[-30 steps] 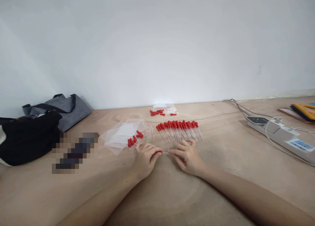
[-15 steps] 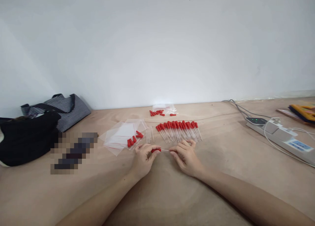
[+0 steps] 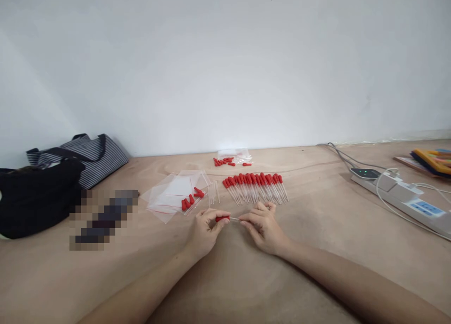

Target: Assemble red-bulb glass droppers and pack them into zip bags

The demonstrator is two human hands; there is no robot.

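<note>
Between thumb and fingers, my left hand (image 3: 206,230) pinches a red rubber dropper bulb (image 3: 222,218). A thin clear dropper tube (image 3: 234,219) runs from the bulb's open end to my right hand (image 3: 262,227), whose closed fingertips grip its other end. How far the tube sits inside the bulb cannot be made out. Just beyond my hands lies a row of droppers (image 3: 252,187) with red bulbs pointing away from me. Several loose red bulbs (image 3: 188,201) and a few bare tubes (image 3: 213,192) lie left of that row.
Clear zip bags (image 3: 176,192) lie flat at left centre. Farther back is another bag (image 3: 234,154) with tubes and loose bulbs (image 3: 220,162). A striped bag (image 3: 104,159) and black bag (image 3: 38,201) stand left. A power strip (image 3: 405,199) with cables sits right, near a yellow tray (image 3: 431,159).
My right hand has shifted slightly left, closer to my left hand, and the visible stretch of tube is a little shorter. Both hands keep their grip.
</note>
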